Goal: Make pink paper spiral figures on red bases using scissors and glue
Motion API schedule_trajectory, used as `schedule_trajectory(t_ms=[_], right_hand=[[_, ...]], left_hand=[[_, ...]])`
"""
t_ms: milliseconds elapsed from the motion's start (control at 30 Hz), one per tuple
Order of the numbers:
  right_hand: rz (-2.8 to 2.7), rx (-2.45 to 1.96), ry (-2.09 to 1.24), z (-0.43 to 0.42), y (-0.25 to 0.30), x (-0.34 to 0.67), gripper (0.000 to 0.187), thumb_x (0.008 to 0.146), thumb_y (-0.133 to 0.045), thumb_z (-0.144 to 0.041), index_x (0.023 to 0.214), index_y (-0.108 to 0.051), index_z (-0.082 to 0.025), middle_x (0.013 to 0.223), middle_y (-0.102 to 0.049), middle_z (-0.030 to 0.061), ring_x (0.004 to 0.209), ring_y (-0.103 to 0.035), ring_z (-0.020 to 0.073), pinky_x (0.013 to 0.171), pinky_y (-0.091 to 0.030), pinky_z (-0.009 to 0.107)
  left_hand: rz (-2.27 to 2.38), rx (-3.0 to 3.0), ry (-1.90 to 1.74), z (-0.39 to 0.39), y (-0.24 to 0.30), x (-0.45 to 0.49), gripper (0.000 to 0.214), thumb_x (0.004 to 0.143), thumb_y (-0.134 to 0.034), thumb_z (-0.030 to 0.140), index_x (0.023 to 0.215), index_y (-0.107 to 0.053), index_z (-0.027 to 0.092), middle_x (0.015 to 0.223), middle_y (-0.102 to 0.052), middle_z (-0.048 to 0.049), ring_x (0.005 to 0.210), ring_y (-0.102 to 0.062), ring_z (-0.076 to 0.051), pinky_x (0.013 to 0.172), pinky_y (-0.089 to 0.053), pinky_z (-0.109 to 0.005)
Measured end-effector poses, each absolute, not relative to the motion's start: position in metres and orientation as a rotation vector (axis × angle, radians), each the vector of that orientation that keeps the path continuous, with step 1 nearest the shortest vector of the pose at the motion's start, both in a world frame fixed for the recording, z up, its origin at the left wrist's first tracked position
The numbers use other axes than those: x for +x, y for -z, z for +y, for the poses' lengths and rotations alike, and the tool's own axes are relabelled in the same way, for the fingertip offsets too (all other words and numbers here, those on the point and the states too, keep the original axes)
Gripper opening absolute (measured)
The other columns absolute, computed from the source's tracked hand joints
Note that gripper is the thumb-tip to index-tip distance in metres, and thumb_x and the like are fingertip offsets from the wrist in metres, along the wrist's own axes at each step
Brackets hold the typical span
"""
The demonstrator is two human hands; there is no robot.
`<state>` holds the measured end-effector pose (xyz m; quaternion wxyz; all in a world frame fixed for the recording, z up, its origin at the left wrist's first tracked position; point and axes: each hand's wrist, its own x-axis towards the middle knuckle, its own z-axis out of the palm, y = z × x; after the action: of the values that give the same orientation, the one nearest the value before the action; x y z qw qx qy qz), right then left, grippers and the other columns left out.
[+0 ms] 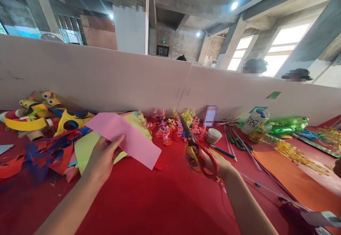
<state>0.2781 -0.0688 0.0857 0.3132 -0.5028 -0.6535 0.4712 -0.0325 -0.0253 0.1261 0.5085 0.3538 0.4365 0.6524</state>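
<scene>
My left hand (102,157) pinches a folded strip of pink paper (125,137) by its near edge and holds it above the red table (149,199). My right hand (215,162) grips a pair of scissors (195,148) with red and yellow handles. Their blades are closed and point up and away, a little to the right of the pink strip without touching it.
Colourful paper sheets (85,146) and paper masks (39,118) lie at the left. Small curled paper flowers (173,126), a tape roll (214,135), a cup (255,120), more scissors (241,142), an orange sheet (290,174) and green foil (287,125) sit ahead and right. A partition wall (133,78) backs the table.
</scene>
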Motion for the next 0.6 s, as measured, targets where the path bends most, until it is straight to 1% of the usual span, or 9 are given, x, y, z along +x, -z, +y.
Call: schedule_trajectory(t_ms=[67, 133, 167, 233, 300, 367, 433, 500, 600], right_hand=[[-1.718, -1.084, -1.338, -0.071, -0.085, 0.27, 0.062, 0.079, -0.031, -0.075, 0.099, -0.06, -0.024, 0.088, -0.065, 0.0088, 0.084, -0.062, 0.0242, 0.076, -0.05, 0.039], [-1.804, -1.008, -1.381, -0.073, -0.085, 0.26, 0.06, 0.079, -0.031, -0.075, 0.097, -0.061, -0.026, 0.086, -0.064, 0.0076, 0.087, -0.06, 0.0248, 0.079, -0.048, 0.04], [-1.832, -1.011, -1.392, -0.075, -0.085, 0.255, 0.059, 0.081, -0.028, -0.074, 0.094, -0.061, -0.026, 0.083, -0.063, 0.0069, 0.085, -0.06, 0.0241, 0.079, -0.048, 0.04], [-1.828, -1.026, -1.406, -0.077, -0.086, 0.244, 0.062, 0.083, -0.02, -0.073, 0.084, -0.06, -0.026, 0.075, -0.06, 0.0054, 0.073, -0.058, 0.0212, 0.073, -0.049, 0.037], [-1.807, -1.005, -1.44, -0.079, -0.086, 0.235, 0.067, 0.081, -0.013, -0.076, 0.076, -0.056, -0.024, 0.067, -0.054, 0.0036, 0.06, -0.052, 0.0177, 0.064, -0.047, 0.033], [-1.812, -0.986, -1.484, -0.082, -0.087, 0.229, 0.068, 0.079, -0.011, -0.078, 0.071, -0.049, -0.023, 0.063, -0.047, 0.0008, 0.053, -0.047, 0.0148, 0.057, -0.045, 0.03], [-1.845, -1.023, -1.506, -0.084, -0.089, 0.225, 0.067, 0.077, -0.012, -0.08, 0.07, -0.045, -0.022, 0.061, -0.044, -0.001, 0.052, -0.046, 0.0137, 0.054, -0.044, 0.028], [-1.885, -1.094, -1.511, -0.087, -0.092, 0.223, 0.066, 0.077, -0.013, -0.08, 0.068, -0.042, -0.022, 0.06, -0.044, -0.0016, 0.052, -0.048, 0.0136, 0.055, -0.044, 0.027], [-1.963, -1.139, -1.513, -0.092, -0.098, 0.221, 0.067, 0.079, -0.009, -0.078, 0.065, -0.041, -0.021, 0.059, -0.045, -0.001, 0.053, -0.049, 0.0139, 0.057, -0.044, 0.028]], left_hand=[[1.031, 0.896, -1.559, -0.026, -0.126, -0.032, 0.04, 0.052, -0.083, 0.029, 0.085, -0.064, 0.019, 0.08, -0.063, 0.0017, 0.071, -0.057, -0.012, 0.055, -0.051, -0.018], [1.017, 0.921, -1.542, -0.027, -0.127, -0.031, 0.04, 0.054, -0.082, 0.031, 0.086, -0.064, 0.019, 0.08, -0.063, 0.0016, 0.071, -0.056, -0.012, 0.056, -0.051, -0.019], [1.007, 0.925, -1.539, -0.028, -0.127, -0.031, 0.04, 0.054, -0.082, 0.032, 0.086, -0.063, 0.019, 0.08, -0.063, 0.0015, 0.07, -0.056, -0.012, 0.056, -0.052, -0.019], [0.977, 0.917, -1.548, -0.027, -0.128, -0.032, 0.039, 0.054, -0.082, 0.032, 0.085, -0.063, 0.019, 0.08, -0.063, 0.0018, 0.07, -0.055, -0.012, 0.054, -0.052, -0.019], [0.933, 0.902, -1.577, -0.025, -0.128, -0.035, 0.036, 0.054, -0.082, 0.03, 0.083, -0.063, 0.019, 0.078, -0.062, 0.0031, 0.068, -0.054, -0.011, 0.052, -0.051, -0.018], [0.887, 0.883, -1.607, -0.021, -0.128, -0.04, 0.032, 0.054, -0.082, 0.027, 0.079, -0.063, 0.02, 0.075, -0.061, 0.0046, 0.064, -0.053, -0.009, 0.05, -0.049, -0.015], [0.846, 0.855, -1.635, -0.017, -0.127, -0.044, 0.029, 0.054, -0.082, 0.025, 0.075, -0.062, 0.019, 0.072, -0.06, 0.0055, 0.06, -0.052, -0.007, 0.048, -0.046, -0.013], [0.812, 0.835, -1.654, -0.013, -0.126, -0.047, 0.028, 0.054, -0.081, 0.023, 0.073, -0.061, 0.019, 0.07, -0.06, 0.006, 0.058, -0.051, -0.007, 0.046, -0.045, -0.013], [0.798, 0.823, -1.672, -0.011, -0.126, -0.049, 0.026, 0.055, -0.08, 0.021, 0.073, -0.061, 0.019, 0.069, -0.06, 0.0061, 0.057, -0.052, -0.006, 0.047, -0.044, -0.013]])
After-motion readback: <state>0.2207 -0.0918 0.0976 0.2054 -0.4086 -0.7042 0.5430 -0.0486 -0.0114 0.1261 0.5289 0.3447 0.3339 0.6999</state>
